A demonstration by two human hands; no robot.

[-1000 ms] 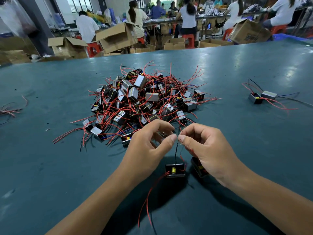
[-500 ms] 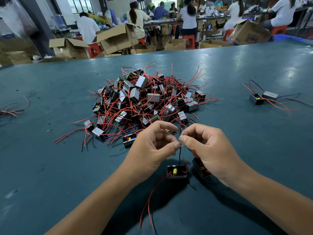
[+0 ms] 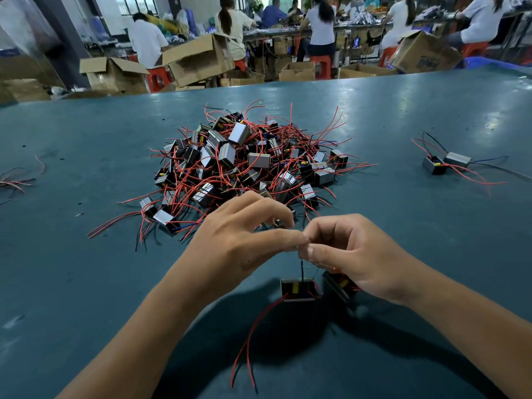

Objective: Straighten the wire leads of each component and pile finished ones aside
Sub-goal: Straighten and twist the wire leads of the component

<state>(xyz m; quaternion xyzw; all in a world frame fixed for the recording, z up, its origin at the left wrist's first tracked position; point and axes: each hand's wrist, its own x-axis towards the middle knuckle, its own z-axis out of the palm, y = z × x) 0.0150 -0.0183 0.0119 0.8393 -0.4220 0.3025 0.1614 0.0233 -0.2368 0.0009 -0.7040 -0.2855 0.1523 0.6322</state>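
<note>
Just on the near side of the big tangled heap of small black-and-silver box components with red wire leads (image 3: 247,165), the person's left hand (image 3: 241,243) and right hand (image 3: 357,260) meet fingertip to fingertip, both pinching the top of a thin black wire lead (image 3: 301,269). That lead runs straight down to a small black box component with a yellow part (image 3: 298,290) on the teal tabletop (image 3: 86,283), its red leads trailing toward the person, while a second black component (image 3: 339,283) sits tucked under the right palm. Far to the right of the heap, two finished grey box components with straightened leads (image 3: 446,164) lie together.
</note>
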